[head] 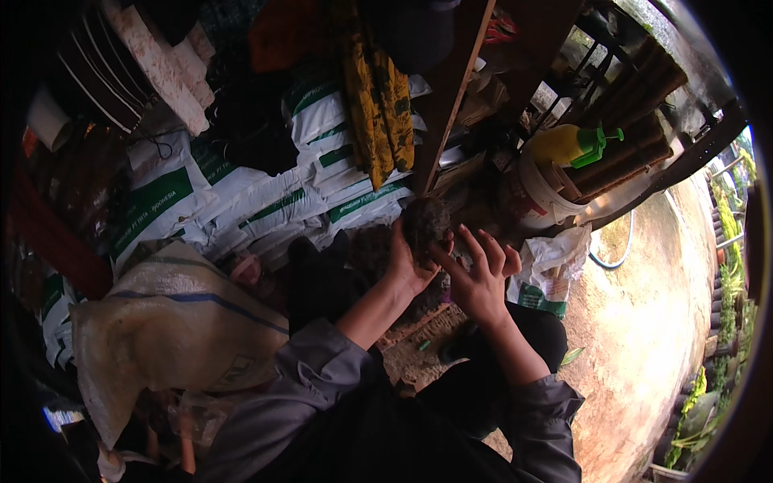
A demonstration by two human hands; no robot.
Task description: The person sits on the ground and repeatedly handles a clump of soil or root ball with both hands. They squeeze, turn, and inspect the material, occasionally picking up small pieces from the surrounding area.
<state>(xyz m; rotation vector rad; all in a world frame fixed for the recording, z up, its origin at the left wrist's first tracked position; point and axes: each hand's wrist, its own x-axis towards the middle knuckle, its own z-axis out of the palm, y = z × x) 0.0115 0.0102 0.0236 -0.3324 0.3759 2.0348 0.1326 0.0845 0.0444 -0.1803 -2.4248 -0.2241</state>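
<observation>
My left hand (408, 261) is shut around a dark, rough, rounded clump (426, 220), which looks like soil or a root ball. It cups the clump from below and from the left side. My right hand (483, 278) is held just to the right with fingers apart. Its index finger touches the clump's lower right side, and the other fingers point up and away. Under the hands lies a dark, soil-like mass (371, 247), partly hidden by my left forearm. Shadow hides what the clump is made of.
White-and-green printed plastic sacks (272, 205) are stacked ahead and left. A tan woven sack (181, 320) bulges beside my left arm. Right of a wooden post (459, 96), a white bucket (537, 193) holds a yellow spray bottle (552, 145). A crumpled sack (546, 265) lies by sunlit concrete (640, 326).
</observation>
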